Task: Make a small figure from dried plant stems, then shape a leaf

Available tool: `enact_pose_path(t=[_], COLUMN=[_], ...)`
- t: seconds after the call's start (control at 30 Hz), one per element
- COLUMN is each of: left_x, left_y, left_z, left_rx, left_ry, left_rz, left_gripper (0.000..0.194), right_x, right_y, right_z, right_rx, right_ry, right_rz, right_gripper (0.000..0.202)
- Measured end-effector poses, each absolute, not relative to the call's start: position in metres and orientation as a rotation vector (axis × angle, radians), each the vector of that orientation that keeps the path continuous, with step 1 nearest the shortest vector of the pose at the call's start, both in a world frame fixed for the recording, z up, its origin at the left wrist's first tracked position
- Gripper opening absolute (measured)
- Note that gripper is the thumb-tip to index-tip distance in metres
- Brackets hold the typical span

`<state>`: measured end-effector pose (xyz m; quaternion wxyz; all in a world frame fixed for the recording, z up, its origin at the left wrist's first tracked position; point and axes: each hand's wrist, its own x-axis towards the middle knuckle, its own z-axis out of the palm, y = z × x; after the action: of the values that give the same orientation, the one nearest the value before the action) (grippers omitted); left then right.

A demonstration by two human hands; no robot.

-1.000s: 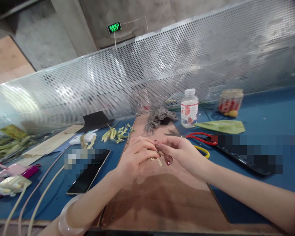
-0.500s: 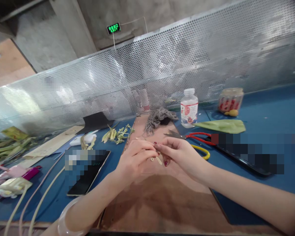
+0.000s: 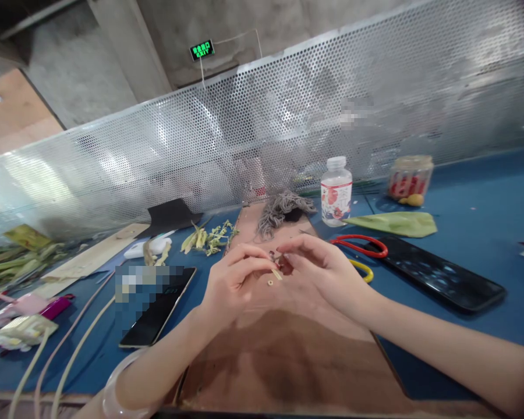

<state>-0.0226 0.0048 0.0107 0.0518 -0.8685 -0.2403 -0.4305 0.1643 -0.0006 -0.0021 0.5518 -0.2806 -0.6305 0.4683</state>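
Note:
Over the brown board (image 3: pixel 283 349), my left hand (image 3: pixel 236 276) and my right hand (image 3: pixel 321 267) meet at the fingertips. The fingers of both are closed in a pinch around something small and dark, too small to make out. A small pale ring (image 3: pixel 269 283) and a pale strip (image 3: pixel 278 274) show just below the fingertips. Red-handled scissors (image 3: pixel 360 244) lie behind my right hand, their blades mostly hidden by it. A yellow loop (image 3: pixel 365 271) shows beside that hand. Grey yarn (image 3: pixel 283 209) is bunched at the board's far end.
A white bottle (image 3: pixel 336 195), a jar (image 3: pixel 410 179) and a green leaf (image 3: pixel 397 224) stand or lie at the back right. Phones lie right (image 3: pixel 441 273) and left (image 3: pixel 157 314). Wilted plant pieces (image 3: pixel 209 237) and cables (image 3: pixel 85 343) are left. Perforated metal (image 3: pixel 244 128) borders the back.
My right hand's fingers have shifted slightly and its thumb has drawn lower and inward. My left hand has moved slightly left. The small pale strip sits a little further left and higher.

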Motion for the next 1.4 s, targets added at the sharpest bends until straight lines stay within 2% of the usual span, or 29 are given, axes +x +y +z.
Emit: enact_pose_path(t=[0.2, 0.3, 0.73, 0.87, 1.07, 1.2, 1.4], left_x=[-0.023, -0.024, -0.023, -0.024, -0.023, -0.022, -0.020], left_y=[0.004, 0.004, 0.004, 0.004, 0.004, 0.004, 0.003], left_z=[0.011, 0.011, 0.011, 0.009, 0.009, 0.011, 0.013], left_rx=[-2.666, -2.689, -2.691, -2.681, -2.680, -2.687, -2.682], left_ry=[-0.737, -0.762, -0.696, -0.693, -0.673, -0.660, -0.597], left_rz=[-1.345, -1.357, -1.375, -1.402, -1.428, -1.444, -1.489], left_gripper=[0.021, 0.019, 0.013, 0.015, 0.019, 0.021, 0.014], right_x=[0.165, 0.166, 0.165, 0.166, 0.163, 0.166, 0.172], right_y=[-0.006, -0.007, -0.003, -0.003, -0.001, 0.003, 0.004], right_z=[-0.013, -0.013, -0.003, -0.002, -0.004, -0.006, -0.001], right_rx=[-0.704, -0.762, -0.750, -0.692, -0.613, -0.663, -0.669], right_ry=[-1.623, -1.611, -1.649, -1.635, -1.506, -1.360, -1.577], right_rz=[0.706, 0.630, 0.921, 0.973, 1.120, 1.163, 1.192], right_gripper=[0.014, 0.011, 0.012, 0.015, 0.007, 0.010, 0.014])
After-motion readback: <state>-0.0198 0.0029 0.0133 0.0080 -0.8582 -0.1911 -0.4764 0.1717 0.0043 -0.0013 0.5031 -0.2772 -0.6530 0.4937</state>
